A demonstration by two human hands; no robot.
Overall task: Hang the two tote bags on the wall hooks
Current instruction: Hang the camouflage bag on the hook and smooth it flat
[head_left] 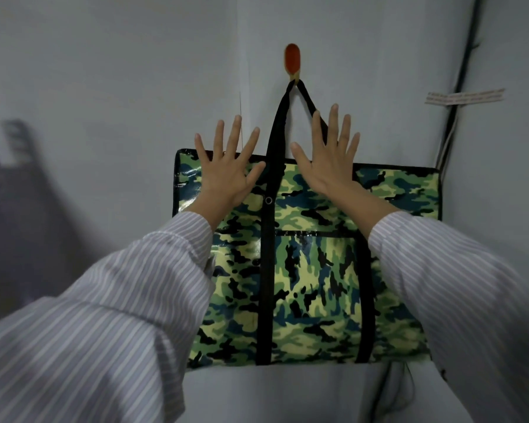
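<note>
A green camouflage tote bag [312,270] hangs flat against the white wall by its black strap [277,126], which loops over an orange wall hook [293,61]. My left hand [226,169] is spread open in front of the bag's upper left corner, fingers apart, holding nothing. My right hand [330,157] is spread open over the bag's top edge, just right of the strap, also holding nothing. Only one bag and one hook are in view.
A black cable [458,87] runs down the wall at the right, with a strip of tape [464,97] across it. A dark blurred object [16,184] stands at the left. My striped sleeves fill the lower corners.
</note>
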